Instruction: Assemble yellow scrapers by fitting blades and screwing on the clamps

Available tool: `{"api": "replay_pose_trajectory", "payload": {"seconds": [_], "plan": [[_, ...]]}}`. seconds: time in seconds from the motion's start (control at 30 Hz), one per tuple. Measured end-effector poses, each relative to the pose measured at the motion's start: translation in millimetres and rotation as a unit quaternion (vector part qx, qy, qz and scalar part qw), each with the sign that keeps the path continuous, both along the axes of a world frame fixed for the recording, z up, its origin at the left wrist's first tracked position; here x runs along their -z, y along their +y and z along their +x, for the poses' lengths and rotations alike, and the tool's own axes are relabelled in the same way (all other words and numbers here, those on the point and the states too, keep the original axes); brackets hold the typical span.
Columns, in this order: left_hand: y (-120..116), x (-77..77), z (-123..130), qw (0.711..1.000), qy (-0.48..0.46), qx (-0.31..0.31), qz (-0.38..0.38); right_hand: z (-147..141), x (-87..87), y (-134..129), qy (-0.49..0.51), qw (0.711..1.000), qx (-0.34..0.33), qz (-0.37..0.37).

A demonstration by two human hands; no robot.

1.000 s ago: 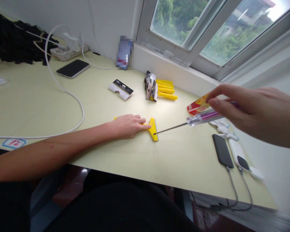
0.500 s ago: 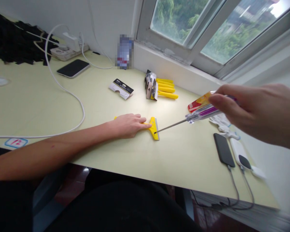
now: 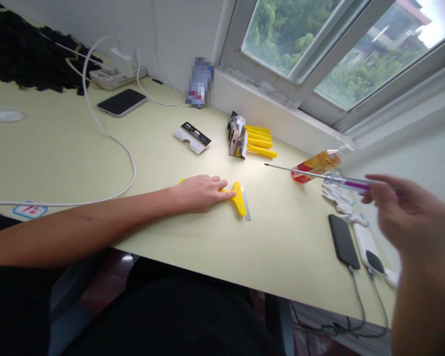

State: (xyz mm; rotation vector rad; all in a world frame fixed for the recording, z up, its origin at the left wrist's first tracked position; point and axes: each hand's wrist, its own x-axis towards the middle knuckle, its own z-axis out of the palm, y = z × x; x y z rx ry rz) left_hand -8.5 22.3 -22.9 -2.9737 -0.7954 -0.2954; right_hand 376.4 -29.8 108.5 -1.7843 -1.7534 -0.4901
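In the head view, your left hand [image 3: 202,194] lay over the handle of a yellow plastic scraper [image 3: 238,199], fingers extended toward its head, the grip narrow and pressing the handle down on the tabletop [image 3: 281,257]. The scraper lay near the middle of the tabletop, its long axis running from your left hand out to the right, with the crosswise head and a metal blade [image 3: 247,206] at the end beyond your fingertips. Your right hand [image 3: 411,212] was raised well to the right and was blurred; it appeared closed round the clear handle of a screwdriver [image 3: 350,183], though the finger placement was hard to read. The screwdriver's long axis lay nearly level across the view, its thin steel shaft [image 3: 296,170] pointing left, the tip near the scraper's head, up and to its right, not touching. Your left hand was the nearer to the scraper. A bundle of yellow scraper handles [image 3: 259,142] lay beyond, toward the window sill [image 3: 266,104].
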Motion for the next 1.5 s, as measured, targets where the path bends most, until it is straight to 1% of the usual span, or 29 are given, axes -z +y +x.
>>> {"api": "replay_pose_trajectory", "payload": {"seconds": [0.07, 0.1, 0.17, 0.23, 0.3, 0.37, 0.43, 0.47, 0.5, 0.53, 0.6, 0.63, 0.67, 0.73, 0.8, 0.83, 0.9, 0.97, 1.0, 1.07, 1.27, 1.37, 1.5], "plan": [[0.9, 0.4, -0.6, 1.000, -0.002, -0.008, 0.008, 2.6, 38.2, -7.1, 0.029, 0.999, 0.019, 0.009], [1.2, 0.4, -0.8, 1.000, -0.002, -0.009, 0.011, 4.3, 56.2, -9.7, 0.026, 0.999, 0.023, 0.005], [1.8, 0.0, -1.1, 1.000, -0.004, -0.011, 0.016, 8.5, 86.9, -12.4, 0.015, 0.999, 0.031, -0.022], [2.1, -0.9, -1.2, 1.000, -0.001, -0.014, 0.022, 12.4, 108.4, -12.4, -0.003, 0.996, 0.020, -0.087], [2.6, -1.7, -1.3, 0.999, 0.005, -0.019, 0.029, 12.1, 120.0, -10.5, -0.036, 0.988, -0.023, -0.145], [3.8, -2.1, -2.0, 0.999, 0.011, -0.025, 0.033, 3.6, 122.3, -8.3, -0.067, 0.983, -0.075, -0.152], [5.7, -2.0, -3.2, 0.999, 0.015, -0.029, 0.035, -15.2, 117.5, -7.3, -0.069, 0.981, -0.121, -0.131], [6.7, -1.9, -4.0, 0.999, 0.016, -0.030, 0.036, -27.9, 113.6, -7.4, -0.056, 0.977, -0.152, -0.137], [7.6, -1.8, -4.9, 0.999, 0.017, -0.032, 0.038, -41.8, 109.7, -7.7, -0.043, 0.967, -0.193, -0.159], [8.5, -1.9, -5.7, 0.998, 0.018, -0.036, 0.041, -56.2, 106.1, -8.0, -0.032, 0.951, -0.237, -0.198], [9.3, -2.6, -7.1, 0.998, 0.020, -0.044, 0.048, -82.8, 101.5, -7.0, -0.028, 0.908, -0.315, -0.274], [9.3, -3.1, -7.6, 0.997, 0.020, -0.045, 0.051, -93.7, 100.7, -5.3, -0.024, 0.892, -0.343, -0.295], [9.0, -3.8, -7.8, 0.997, 0.021, -0.045, 0.055, -102.5, 100.6, -2.7, -0.016, 0.883, -0.358, -0.302], [7.5, -5.3, -7.6, 0.997, 0.020, -0.034, 0.063, -114.3, 101.6, 4.7, 0.023, 0.885, -0.362, -0.293], [5.6, -6.6, -6.7, 0.997, 0.016, -0.014, 0.071, -120.4, 102.3, 13.3, 0.084, 0.888, -0.350, -0.287], [4.6, -7.0, -6.2, 0.997, 0.014, -0.001, 0.076, -122.2, 102.4, 17.2, 0.117, 0.881, -0.349, -0.295], [3.2, -7.4, -5.4, 0.996, 0.008, 0.021, 0.085, -123.7, 101.9, 23.4, 0.176, 0.854, -0.367, -0.324], [2.7, -7.2, -5.3, 0.995, 0.000, 0.028, 0.093, -123.0, 101.4, 26.9, 0.206, 0.822, -0.402, -0.348], [2.7, -7.0, -5.4, 0.995, -0.003, 0.028, 0.095, -122.0, 101.2, 27.7, 0.209, 0.808, -0.420, -0.356], [2.9, -6.4, -5.7, 0.995, -0.008, 0.028, 0.094, -119.4, 101.1, 27.8, 0.200, 0.795, -0.443, -0.362], [3.6, -3.9, -6.3, 0.996, -0.015, 0.044, 0.073, -115.5, 102.5, 23.9, 0.177, 0.792, -0.458, -0.363], [4.2, -3.7, -6.6, 0.995, -0.042, 0.048, 0.074, -115.1, 102.5, 21.3, 0.212, 0.794, -0.457, -0.340], [4.4, -4.2, -5.7, 0.994, -0.056, 0.050, 0.086, -114.1, 101.1, 18.0, 0.241, 0.776, -0.471, -0.343]]}}
